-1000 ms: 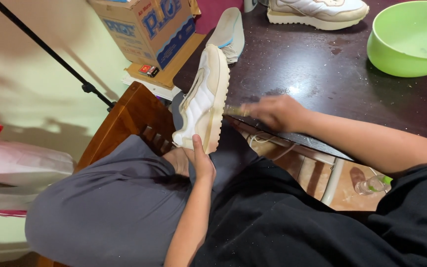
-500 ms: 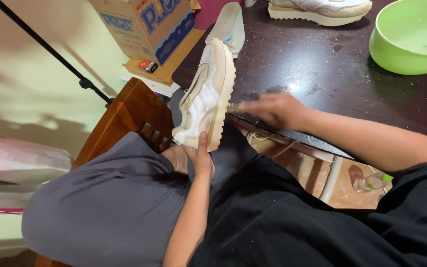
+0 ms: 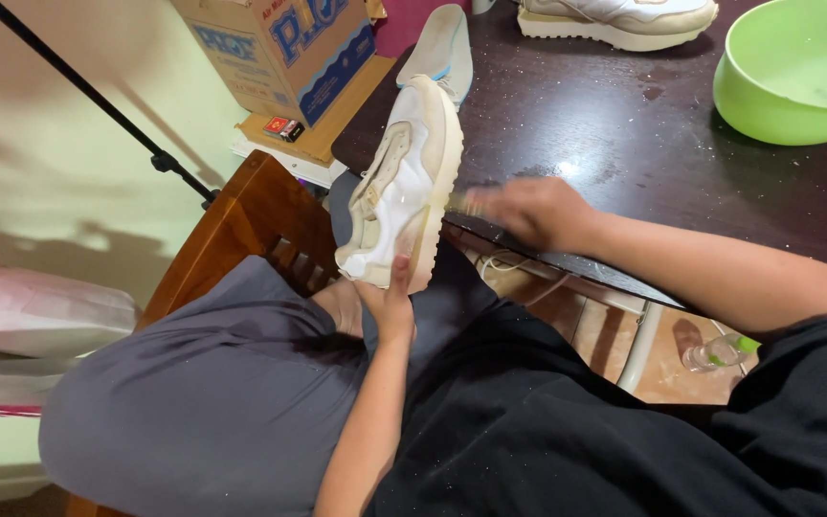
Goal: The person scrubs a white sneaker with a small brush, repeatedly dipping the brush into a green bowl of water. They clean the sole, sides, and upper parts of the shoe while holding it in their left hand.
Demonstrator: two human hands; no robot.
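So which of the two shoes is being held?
The near shoe, propped at the table edge with the left hand under its heel; the other shoe sits untouched at the table's far side.

matt cream fabric sneaker, glossy dark table, smooth green plastic bowl.

Sneaker propped at the near table edge, between two hands

The sneaker leans on the table edge; left hand below it, right hand just right, apparently holding something blurred; bowl far right, cardboard box far left.
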